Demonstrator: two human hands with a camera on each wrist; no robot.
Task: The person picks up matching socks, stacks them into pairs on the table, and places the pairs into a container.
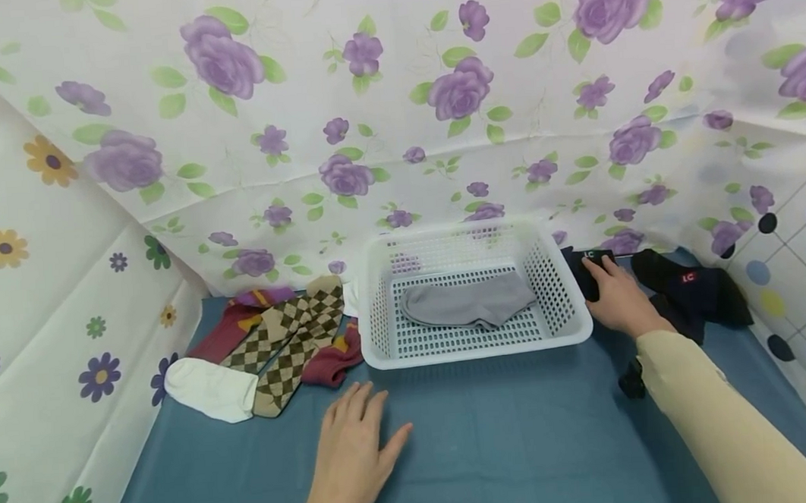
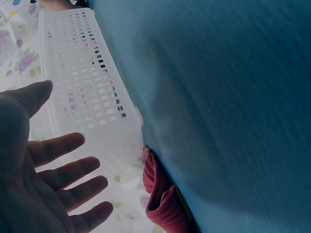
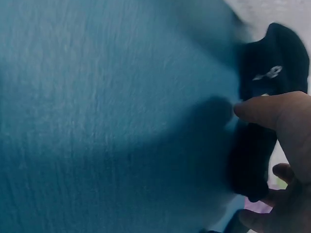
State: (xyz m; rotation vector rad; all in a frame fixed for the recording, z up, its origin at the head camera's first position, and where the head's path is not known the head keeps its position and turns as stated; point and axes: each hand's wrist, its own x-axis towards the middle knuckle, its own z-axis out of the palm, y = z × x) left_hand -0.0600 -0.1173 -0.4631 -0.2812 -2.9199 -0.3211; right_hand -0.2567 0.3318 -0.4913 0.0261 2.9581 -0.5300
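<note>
My right hand point(image 1: 620, 297) reaches past the basket's right side and touches a black sock point(image 1: 578, 269), its fingertips on the fabric. In the right wrist view the thumb point(image 3: 260, 110) lies across a dark sock point(image 3: 250, 160) with a pale mark, the other fingers spread beside it. My left hand point(image 1: 354, 444) hovers low in front of the basket, fingers spread, holding nothing. A white plastic basket point(image 1: 476, 348) stands between the hands, with a grey sock point(image 1: 467, 301) lying in it. The left wrist view shows the left palm point(image 2: 24, 194) facing the basket's side.
Left of the basket lie a white sock point(image 1: 212, 389), brown checkered socks point(image 1: 289, 364) and maroon socks point(image 1: 329, 358). More black socks point(image 1: 692, 289) lie at the right, and a small black item point(image 1: 632, 380) sits by the right sleeve. Flowered sheeting point(image 1: 397, 130) rises behind the blue cloth point(image 1: 495, 444).
</note>
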